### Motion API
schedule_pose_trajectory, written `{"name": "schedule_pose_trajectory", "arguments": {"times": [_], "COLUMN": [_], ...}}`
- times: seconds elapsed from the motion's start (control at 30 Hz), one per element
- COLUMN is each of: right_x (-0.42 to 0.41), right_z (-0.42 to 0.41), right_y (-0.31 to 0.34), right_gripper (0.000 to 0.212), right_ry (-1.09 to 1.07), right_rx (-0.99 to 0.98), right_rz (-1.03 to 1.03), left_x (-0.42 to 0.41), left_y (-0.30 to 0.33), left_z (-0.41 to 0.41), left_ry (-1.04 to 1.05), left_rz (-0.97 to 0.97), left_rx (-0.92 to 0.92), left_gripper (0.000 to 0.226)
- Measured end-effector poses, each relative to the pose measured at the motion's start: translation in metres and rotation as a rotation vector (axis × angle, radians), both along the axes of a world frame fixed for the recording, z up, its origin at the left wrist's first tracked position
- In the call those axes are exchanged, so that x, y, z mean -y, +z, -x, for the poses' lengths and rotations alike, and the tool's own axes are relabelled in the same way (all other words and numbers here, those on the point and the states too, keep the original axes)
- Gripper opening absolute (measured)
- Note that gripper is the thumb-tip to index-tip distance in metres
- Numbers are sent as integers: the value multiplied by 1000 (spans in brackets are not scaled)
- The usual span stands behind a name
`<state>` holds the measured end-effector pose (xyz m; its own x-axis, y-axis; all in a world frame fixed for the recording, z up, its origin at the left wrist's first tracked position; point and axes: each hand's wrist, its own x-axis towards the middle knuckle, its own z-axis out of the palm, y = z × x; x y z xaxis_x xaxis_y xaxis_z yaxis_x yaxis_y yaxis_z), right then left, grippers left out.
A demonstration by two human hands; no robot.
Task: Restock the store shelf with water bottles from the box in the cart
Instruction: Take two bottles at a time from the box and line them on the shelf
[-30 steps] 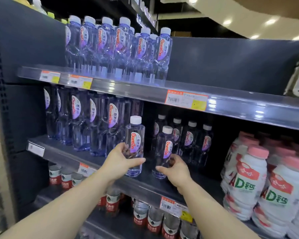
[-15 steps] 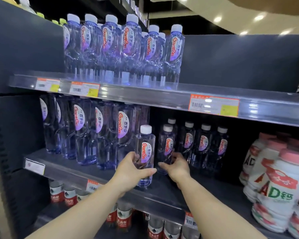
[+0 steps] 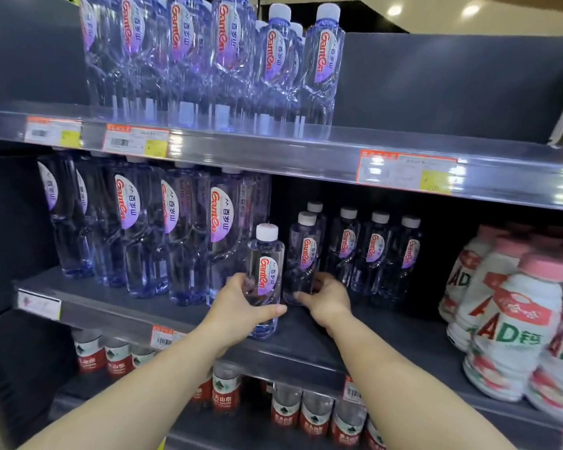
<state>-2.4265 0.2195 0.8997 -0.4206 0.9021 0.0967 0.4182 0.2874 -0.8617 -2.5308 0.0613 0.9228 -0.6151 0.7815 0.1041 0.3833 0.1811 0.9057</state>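
While L hand (image 3: 241, 306) grips front bottle (image 3: 264, 280) near shelf edge (image 3: 293, 358), R hand (image 3: 325, 300) holds 2nd bottle (image 3: 303, 258).

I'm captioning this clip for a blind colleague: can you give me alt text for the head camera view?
A person's left hand grips a small water bottle at the front of the middle shelf, while the right hand holds a second small bottle just behind it. Larger water bottles stand to the left, white pink-capped drink bottles to the right.
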Motion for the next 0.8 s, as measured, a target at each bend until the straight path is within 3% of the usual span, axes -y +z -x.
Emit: {"name": "schedule_pose_trajectory", "arguments": {"times": [0.23, 0.37, 0.53, 0.73, 0.8], "right_x": [-3, -8, -15, -17, -12], "right_z": [-8, -8, -7, -6, -9], "right_y": [1, 0, 1, 0, 6], "right_gripper": [61, 56, 56, 60, 58], "right_ry": [-34, -24, -38, -37, -56], "right_rx": [198, 234, 266, 302, 226], "right_rz": [-99, -107, -140, -124, -103], "left_x": [9, 14, 17, 20, 21], "left_y": [10, 7, 5, 5, 5], "left_z": [5, 8, 5, 2, 0], "left_ry": [-69, -53, -56, -61, -57], "left_rz": [112, 144, 107, 84, 68], "left_rx": [-70, -136, -138, -96, -101], "left_gripper": [66, 91, 70, 78, 76]}}
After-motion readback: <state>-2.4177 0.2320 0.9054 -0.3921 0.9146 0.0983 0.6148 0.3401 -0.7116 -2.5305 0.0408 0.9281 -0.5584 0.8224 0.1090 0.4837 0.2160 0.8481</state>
